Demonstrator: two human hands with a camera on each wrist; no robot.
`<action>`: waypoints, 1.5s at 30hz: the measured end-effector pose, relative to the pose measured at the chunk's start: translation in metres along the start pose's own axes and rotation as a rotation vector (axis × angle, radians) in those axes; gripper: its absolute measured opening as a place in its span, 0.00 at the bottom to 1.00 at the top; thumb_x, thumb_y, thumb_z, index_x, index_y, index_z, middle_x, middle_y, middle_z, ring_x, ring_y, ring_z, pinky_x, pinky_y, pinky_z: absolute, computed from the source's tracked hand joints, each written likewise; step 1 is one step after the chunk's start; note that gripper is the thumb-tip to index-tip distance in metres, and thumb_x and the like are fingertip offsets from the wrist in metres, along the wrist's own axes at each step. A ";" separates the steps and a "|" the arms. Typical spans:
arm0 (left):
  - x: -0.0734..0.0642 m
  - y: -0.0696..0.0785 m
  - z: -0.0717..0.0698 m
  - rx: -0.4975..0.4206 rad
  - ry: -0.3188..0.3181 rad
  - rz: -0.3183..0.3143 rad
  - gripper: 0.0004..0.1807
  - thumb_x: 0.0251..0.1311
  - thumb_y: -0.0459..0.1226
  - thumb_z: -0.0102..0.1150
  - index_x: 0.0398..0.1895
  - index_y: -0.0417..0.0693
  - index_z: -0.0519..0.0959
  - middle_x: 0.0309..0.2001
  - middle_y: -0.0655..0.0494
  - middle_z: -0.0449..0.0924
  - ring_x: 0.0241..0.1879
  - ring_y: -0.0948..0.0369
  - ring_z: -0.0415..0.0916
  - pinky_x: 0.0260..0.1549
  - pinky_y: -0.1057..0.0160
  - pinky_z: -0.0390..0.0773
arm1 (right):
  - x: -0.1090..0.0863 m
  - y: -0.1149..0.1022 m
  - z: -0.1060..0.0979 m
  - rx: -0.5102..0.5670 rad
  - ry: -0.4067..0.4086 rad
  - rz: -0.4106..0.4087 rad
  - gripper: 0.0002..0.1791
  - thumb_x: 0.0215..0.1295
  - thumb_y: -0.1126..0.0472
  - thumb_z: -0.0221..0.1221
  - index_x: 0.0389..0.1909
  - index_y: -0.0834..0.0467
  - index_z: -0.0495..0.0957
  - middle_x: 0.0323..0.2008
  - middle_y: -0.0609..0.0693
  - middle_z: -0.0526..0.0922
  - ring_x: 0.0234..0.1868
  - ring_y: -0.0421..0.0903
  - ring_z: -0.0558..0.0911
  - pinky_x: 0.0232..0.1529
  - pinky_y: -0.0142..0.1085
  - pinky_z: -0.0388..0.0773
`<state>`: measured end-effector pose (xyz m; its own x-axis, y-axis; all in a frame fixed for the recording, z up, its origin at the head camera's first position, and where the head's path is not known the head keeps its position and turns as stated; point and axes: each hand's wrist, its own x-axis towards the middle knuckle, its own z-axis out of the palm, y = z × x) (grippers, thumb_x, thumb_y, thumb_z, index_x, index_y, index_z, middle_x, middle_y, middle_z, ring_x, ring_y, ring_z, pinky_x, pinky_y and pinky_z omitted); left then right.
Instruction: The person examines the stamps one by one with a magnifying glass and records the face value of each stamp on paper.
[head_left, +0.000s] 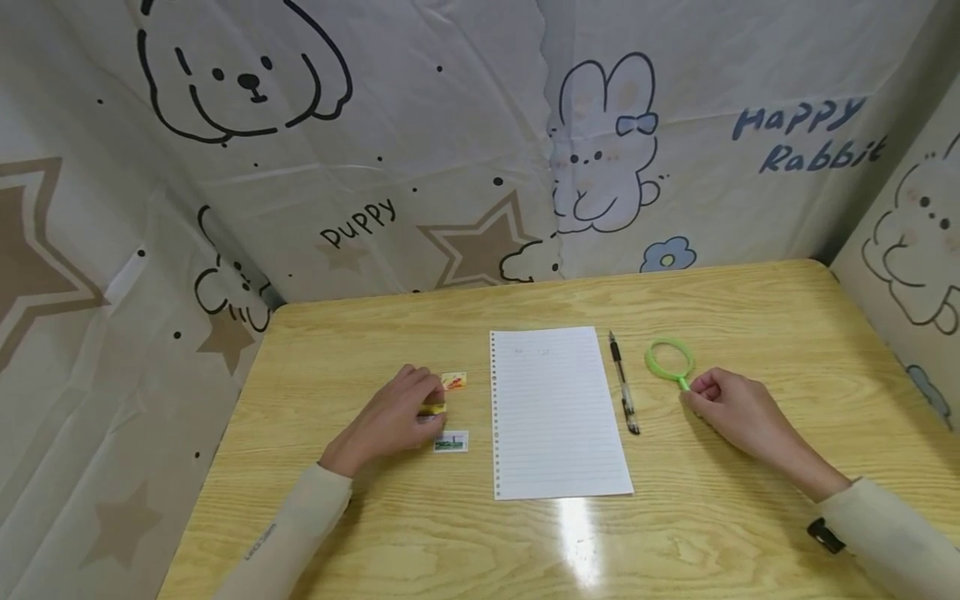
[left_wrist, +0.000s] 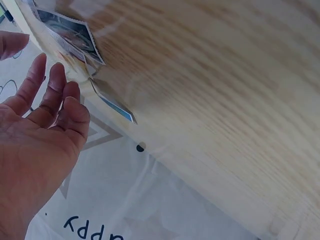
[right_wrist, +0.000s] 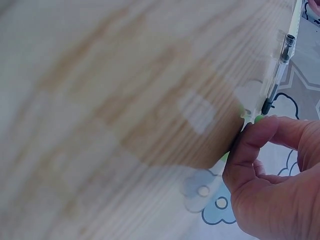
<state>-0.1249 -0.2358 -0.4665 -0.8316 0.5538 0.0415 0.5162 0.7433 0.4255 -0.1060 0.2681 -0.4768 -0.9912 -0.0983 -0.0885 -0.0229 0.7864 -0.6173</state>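
Observation:
My left hand point(head_left: 393, 412) hovers low at the group of small stamps, thumb and fingers apart. Between them shows part of a yellow stamp point(head_left: 432, 409), the rest hidden by the hand. Just beyond the fingers is a red-and-yellow stamp point(head_left: 453, 381); nearer me, beside the thumb, lies a green landscape stamp point(head_left: 451, 442). The left wrist view has the stamps edge-on past the spread fingers point(left_wrist: 47, 100). On the right, my right hand point(head_left: 738, 408) pinches the handle of a green magnifying glass point(head_left: 650, 360) between thumb and index finger; its ring points away from me.
A sheet of lined paper point(head_left: 558, 425) with punched holes and faint writing lies between the hands. To its right is a black-and-clear pen point(head_left: 622, 379). Behind the wooden table point(head_left: 360, 333) hangs a printed cloth point(head_left: 450, 167), which also closes off both sides.

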 end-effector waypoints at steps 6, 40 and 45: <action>-0.004 -0.004 -0.001 0.027 -0.008 -0.009 0.09 0.66 0.39 0.70 0.41 0.49 0.79 0.41 0.59 0.77 0.43 0.57 0.67 0.45 0.55 0.72 | 0.000 -0.001 0.001 0.007 -0.002 0.005 0.17 0.80 0.56 0.64 0.46 0.69 0.80 0.34 0.54 0.83 0.32 0.47 0.76 0.29 0.36 0.72; -0.015 -0.015 -0.003 -0.002 -0.032 -0.095 0.10 0.69 0.39 0.76 0.43 0.46 0.84 0.38 0.59 0.77 0.43 0.57 0.66 0.44 0.55 0.73 | 0.003 -0.055 0.015 0.124 -0.014 -0.084 0.14 0.78 0.56 0.67 0.48 0.66 0.83 0.36 0.51 0.85 0.36 0.46 0.81 0.35 0.33 0.77; -0.016 -0.015 -0.004 -0.012 -0.027 -0.090 0.10 0.69 0.38 0.76 0.43 0.45 0.83 0.39 0.59 0.77 0.43 0.57 0.66 0.44 0.55 0.73 | 0.006 -0.065 0.020 0.150 -0.011 -0.130 0.11 0.76 0.58 0.69 0.46 0.64 0.83 0.34 0.49 0.84 0.34 0.45 0.80 0.33 0.33 0.75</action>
<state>-0.1196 -0.2573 -0.4699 -0.8686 0.4951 -0.0219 0.4370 0.7861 0.4370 -0.1077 0.2044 -0.4531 -0.9797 -0.2003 -0.0083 -0.1302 0.6670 -0.7336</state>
